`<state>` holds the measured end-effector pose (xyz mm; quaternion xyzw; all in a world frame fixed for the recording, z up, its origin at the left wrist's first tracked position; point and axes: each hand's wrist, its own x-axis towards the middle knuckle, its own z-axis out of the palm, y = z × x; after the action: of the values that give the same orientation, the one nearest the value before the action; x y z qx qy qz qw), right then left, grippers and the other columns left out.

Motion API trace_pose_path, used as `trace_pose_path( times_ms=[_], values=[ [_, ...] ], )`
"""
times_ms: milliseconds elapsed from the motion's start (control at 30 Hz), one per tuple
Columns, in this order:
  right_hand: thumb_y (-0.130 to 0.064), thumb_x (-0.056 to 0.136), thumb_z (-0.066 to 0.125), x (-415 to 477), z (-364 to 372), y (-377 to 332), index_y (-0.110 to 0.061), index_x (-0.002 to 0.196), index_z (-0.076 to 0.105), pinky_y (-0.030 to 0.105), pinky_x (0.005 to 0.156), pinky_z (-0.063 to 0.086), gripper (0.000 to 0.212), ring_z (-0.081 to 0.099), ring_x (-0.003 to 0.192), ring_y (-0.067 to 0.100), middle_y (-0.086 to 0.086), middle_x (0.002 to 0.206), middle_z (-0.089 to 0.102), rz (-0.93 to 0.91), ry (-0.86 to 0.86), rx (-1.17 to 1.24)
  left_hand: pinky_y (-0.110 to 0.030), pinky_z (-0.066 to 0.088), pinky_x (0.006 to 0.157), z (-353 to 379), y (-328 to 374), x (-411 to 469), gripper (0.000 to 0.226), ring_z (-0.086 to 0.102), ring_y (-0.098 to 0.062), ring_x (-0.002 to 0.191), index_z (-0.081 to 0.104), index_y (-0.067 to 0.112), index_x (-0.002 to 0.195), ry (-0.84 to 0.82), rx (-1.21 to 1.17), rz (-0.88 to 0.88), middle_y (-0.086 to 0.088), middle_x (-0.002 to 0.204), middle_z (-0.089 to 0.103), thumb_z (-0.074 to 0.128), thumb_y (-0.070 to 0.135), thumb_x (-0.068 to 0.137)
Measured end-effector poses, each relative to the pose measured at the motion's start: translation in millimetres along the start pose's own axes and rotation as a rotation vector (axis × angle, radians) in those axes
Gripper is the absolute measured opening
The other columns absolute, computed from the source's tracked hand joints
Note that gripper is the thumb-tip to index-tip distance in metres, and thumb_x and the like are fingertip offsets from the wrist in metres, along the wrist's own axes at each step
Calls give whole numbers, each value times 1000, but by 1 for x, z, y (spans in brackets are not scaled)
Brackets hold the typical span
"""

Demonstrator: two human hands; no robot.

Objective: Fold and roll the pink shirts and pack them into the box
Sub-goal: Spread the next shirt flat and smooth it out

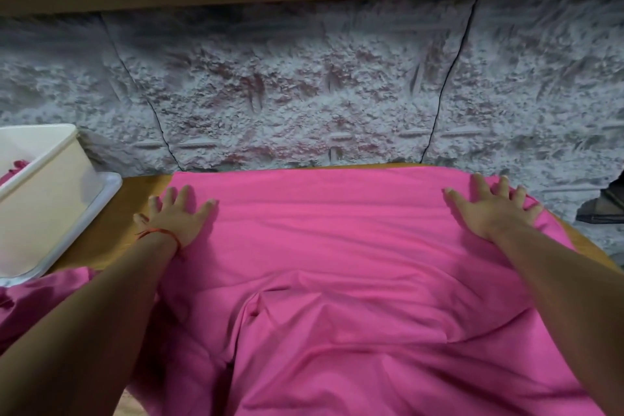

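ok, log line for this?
left hand: flat on pink shirt edge | right hand: flat on shirt | box: left, pink cloth inside

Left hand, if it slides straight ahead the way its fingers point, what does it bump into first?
Probably the rough grey-white wall panel behind the brown wooden table. The left hand lies flat at the edge of the pink shirt; the cream plastic box sits to its left, outside that line.

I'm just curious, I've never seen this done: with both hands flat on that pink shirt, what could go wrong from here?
The shirt is rumpled near the person, so creases may get folded in. By the right hand it reaches the table's edge and might slip off.
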<state>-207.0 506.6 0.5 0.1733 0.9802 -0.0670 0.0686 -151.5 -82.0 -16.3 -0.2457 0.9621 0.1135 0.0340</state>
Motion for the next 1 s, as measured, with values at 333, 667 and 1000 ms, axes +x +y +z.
trace_pose_path(
  times_ms=[333,667,1000],
  values=[
    [-90,88,6,-11,-8,-7,-35,165,11,73,120,8,95,3,160,41,8,175,3,-28,44,-105,-66,16,119,-5,13,-13,75,15,-29,157,31,27,157,170,173,84,-2,170,21,28,69,95],
    [-38,102,57,-130,-23,-54,-26,132,66,45,108,43,34,57,127,28,1,140,64,-527,276,216,-44,44,106,-35,52,-123,31,60,-31,123,63,19,131,189,-158,430,-6,137,63,54,28,103],
    [-40,91,65,-359,-5,-25,-30,93,69,32,78,50,12,61,89,8,-13,93,67,-735,131,421,-38,57,82,-17,-5,-307,13,69,-15,93,69,30,97,168,-421,344,11,96,72,69,18,91]
  ],
)
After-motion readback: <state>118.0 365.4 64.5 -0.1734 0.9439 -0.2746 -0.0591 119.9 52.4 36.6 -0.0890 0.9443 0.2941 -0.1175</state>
